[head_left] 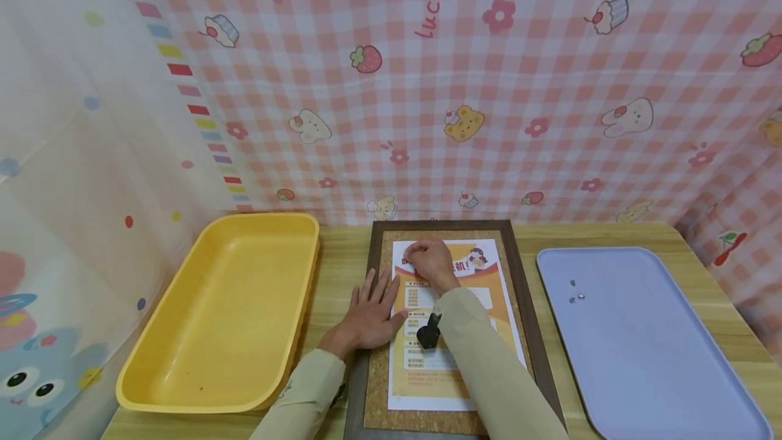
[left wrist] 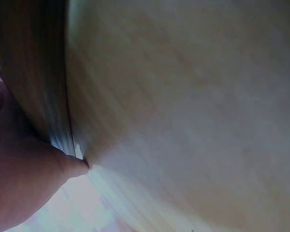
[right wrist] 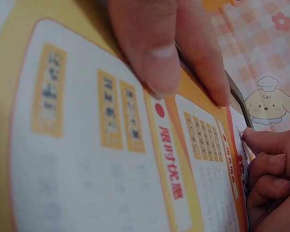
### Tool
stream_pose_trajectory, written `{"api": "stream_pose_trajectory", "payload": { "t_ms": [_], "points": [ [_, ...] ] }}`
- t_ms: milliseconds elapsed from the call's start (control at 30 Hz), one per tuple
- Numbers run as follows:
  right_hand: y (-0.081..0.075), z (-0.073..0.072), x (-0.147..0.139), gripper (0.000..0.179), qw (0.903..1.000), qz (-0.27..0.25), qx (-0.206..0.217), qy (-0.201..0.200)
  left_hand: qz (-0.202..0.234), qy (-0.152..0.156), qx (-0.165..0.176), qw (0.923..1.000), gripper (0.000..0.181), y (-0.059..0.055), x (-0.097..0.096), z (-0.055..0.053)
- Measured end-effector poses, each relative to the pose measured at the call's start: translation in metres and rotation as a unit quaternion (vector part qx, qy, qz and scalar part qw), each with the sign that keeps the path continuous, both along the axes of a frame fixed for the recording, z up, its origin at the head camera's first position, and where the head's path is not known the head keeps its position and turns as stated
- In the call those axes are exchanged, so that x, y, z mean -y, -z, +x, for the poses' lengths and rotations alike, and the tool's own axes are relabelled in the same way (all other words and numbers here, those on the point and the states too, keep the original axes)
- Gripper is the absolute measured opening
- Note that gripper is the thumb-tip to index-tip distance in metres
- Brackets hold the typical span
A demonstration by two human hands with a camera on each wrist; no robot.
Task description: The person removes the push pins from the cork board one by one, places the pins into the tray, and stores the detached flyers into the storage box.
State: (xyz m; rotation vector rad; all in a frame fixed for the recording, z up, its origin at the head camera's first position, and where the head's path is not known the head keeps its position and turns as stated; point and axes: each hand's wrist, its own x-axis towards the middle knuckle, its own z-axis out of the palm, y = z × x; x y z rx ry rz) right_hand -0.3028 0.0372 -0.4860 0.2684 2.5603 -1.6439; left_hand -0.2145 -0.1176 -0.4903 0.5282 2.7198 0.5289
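A printed orange-and-white poster (head_left: 427, 386) lies on a cork board (head_left: 377, 386) with a dark wooden frame (head_left: 540, 358). My left hand (head_left: 369, 314) rests with fingers spread across the frame's left side and the poster's left edge. Its thumb and a finger also show at the top of the right wrist view. At the poster's upper left, the bent fingers of my right hand (head_left: 432, 265) meet the paper. In the right wrist view that right hand (right wrist: 275, 188) has its lower fingers curled; anything between its fingertips is hidden.
To the left stands a yellow plastic tub (head_left: 232, 290) with raised walls. A pale blue tray (head_left: 641, 345) lies on the right, with a few tiny metallic pieces (head_left: 573, 284) near its left edge. Behind the wooden table (head_left: 336, 250) hangs a pink checked curtain (head_left: 403, 100).
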Motion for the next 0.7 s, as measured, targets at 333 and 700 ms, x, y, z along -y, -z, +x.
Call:
{"api": "stream_pose_trajectory", "payload": {
  "t_ms": [333,700],
  "points": [
    [-0.001,0.003,-0.001,0.01,1.0,0.001,-0.001,0.001,0.0,-0.001,0.0,1.0,0.068,0.001,0.0,0.001],
    [-0.002,0.003,-0.002,0.01,0.9995,-0.026,-0.004,-0.015,-0.002,-0.008,-0.002,1.0,0.07,0.015,0.002,-0.005]
  ]
}}
